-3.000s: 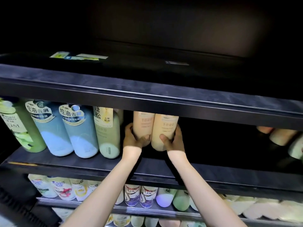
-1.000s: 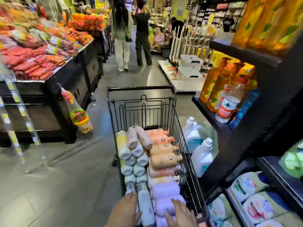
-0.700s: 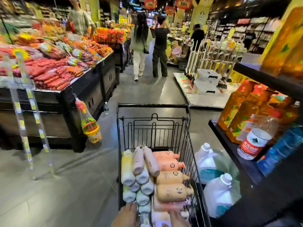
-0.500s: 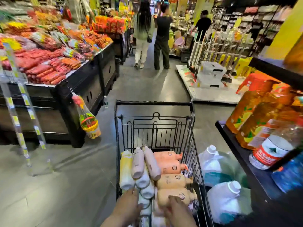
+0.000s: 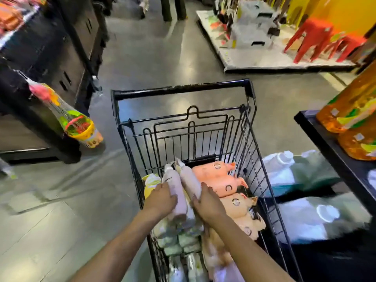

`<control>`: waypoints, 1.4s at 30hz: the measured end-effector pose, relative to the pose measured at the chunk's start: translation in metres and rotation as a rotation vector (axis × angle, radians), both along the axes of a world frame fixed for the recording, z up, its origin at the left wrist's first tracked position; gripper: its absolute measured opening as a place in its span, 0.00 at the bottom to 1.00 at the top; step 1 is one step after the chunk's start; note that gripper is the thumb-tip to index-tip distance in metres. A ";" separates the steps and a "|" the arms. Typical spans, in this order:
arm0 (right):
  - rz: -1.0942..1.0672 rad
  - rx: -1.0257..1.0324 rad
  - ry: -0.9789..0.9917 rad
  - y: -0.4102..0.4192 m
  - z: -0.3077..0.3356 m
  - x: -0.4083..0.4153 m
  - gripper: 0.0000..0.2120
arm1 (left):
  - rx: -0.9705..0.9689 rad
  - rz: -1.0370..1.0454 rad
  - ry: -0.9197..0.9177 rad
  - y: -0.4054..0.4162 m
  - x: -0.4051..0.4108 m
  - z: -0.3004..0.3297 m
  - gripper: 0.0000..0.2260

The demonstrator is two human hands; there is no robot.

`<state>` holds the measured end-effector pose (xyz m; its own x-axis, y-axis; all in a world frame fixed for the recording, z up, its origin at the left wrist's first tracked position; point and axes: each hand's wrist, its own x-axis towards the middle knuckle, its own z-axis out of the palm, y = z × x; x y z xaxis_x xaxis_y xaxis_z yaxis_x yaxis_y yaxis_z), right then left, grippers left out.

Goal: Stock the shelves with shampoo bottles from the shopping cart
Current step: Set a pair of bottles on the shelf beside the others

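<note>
A black wire shopping cart (image 5: pixel 183 90) stands in front of me, filled with lying shampoo bottles. Peach bottles (image 5: pixel 215 171) are stacked along its right side, pale white and yellow ones (image 5: pixel 151 180) on the left. My left hand (image 5: pixel 160 202) grips a pale lilac bottle (image 5: pixel 175 186) on top of the pile. My right hand (image 5: pixel 207 204) grips a second pale lilac bottle (image 5: pixel 189 180) beside it. Both bottles point away from me, caps close together.
A black shelf (image 5: pixel 333 149) with orange bottles (image 5: pixel 350 106) stands at the right, white jugs (image 5: pixel 280 169) below it. A dark display counter (image 5: pixel 50 68) with a hanging net bag (image 5: pixel 71 119) is at left. Red stools (image 5: pixel 313 35) stand far right.
I turned from the shelf to the cart. Since half a second ago, both hands have closed around the two lilac bottles on top, and the view has tilted down.
</note>
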<state>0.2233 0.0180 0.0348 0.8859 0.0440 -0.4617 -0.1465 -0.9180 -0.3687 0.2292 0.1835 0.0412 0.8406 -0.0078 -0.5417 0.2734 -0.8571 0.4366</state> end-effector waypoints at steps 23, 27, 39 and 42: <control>-0.346 0.348 0.249 -0.065 -0.029 -0.054 0.26 | 0.074 0.228 0.138 -0.025 0.035 -0.038 0.51; -0.541 0.515 0.268 -0.077 -0.021 -0.084 0.20 | 0.043 0.240 0.129 -0.021 0.034 -0.037 0.44; -0.954 0.795 0.128 -0.103 0.008 -0.177 0.31 | -0.884 0.466 0.547 -0.015 -0.058 -0.004 0.31; -1.023 0.844 0.097 -0.111 0.019 -0.218 0.30 | -1.075 0.417 0.613 -0.027 -0.090 0.021 0.20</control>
<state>0.0051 -0.0934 0.0535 0.6566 -0.3152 -0.6852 -0.6871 0.1246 -0.7158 0.1394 0.1565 0.0627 0.5050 -0.4739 -0.7214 0.8300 0.0375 0.5564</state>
